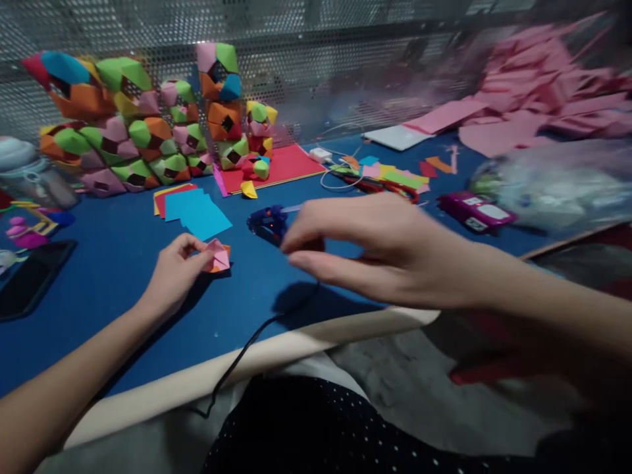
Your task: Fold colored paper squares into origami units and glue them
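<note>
My left hand (175, 270) pinches a small folded paper piece (218, 255), pink with orange edges, just over the blue table. My right hand (365, 247) is raised above the table with its fingers loosely curled, the thumb and forefinger tips close together. I see nothing held between them. Beyond those fingertips is a blue glue gun (268, 222) with a small red light, partly hidden by the hand. A black cord (237, 359) runs over the table's front edge. Blue paper squares (202, 212) lie behind my left hand, with red and yellow ones beneath.
Stacked multicoloured folded-paper balls (148, 141) stand along the mesh back. Red paper sheets (291, 164), paper scraps (390, 174), a white charger (320, 155) and a purple box (476, 212) lie behind. Pink strips (538, 92) heap at right; a phone (34, 276) lies left.
</note>
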`<state>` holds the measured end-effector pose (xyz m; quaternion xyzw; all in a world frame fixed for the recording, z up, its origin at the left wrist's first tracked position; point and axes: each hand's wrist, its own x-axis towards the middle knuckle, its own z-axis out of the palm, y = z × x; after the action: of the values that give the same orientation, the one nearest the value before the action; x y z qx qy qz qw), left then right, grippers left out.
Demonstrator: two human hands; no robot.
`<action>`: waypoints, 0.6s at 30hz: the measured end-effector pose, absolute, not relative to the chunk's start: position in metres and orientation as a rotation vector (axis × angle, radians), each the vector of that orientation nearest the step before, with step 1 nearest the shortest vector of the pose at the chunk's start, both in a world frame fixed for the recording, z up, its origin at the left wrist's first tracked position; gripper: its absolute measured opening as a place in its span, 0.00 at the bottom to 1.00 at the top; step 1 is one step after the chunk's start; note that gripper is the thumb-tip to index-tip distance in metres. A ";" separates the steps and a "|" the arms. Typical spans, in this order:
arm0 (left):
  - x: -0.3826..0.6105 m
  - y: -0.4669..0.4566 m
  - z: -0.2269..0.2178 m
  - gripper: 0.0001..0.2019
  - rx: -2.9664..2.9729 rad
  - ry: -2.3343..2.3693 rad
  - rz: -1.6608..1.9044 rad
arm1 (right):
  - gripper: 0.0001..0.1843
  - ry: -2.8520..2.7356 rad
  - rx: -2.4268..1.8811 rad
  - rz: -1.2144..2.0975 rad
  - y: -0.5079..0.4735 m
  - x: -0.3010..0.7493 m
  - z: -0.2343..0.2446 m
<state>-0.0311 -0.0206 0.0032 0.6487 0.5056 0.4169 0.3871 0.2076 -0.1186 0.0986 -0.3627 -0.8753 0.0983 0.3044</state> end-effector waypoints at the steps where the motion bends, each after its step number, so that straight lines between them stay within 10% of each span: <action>1: -0.033 -0.020 0.003 0.06 1.654 1.289 1.049 | 0.07 -2.255 -1.037 0.199 -0.132 0.222 0.097; 7: -0.038 -0.014 0.005 0.08 1.743 1.405 1.005 | 0.09 -1.140 -1.497 -0.300 -0.210 0.305 -0.018; 12: -0.033 -0.016 0.015 0.08 1.750 1.356 1.022 | 0.11 -0.192 -1.387 0.354 -0.211 0.343 -0.126; 18: -0.024 -0.027 0.038 0.10 1.960 1.436 1.038 | 0.01 -0.069 -1.171 0.851 -0.190 0.362 -0.142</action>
<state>-0.0237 -0.0273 0.0381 0.7188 0.5268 0.3805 0.2471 0.3616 -0.1897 -0.1417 -0.5357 -0.0316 0.3892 0.7487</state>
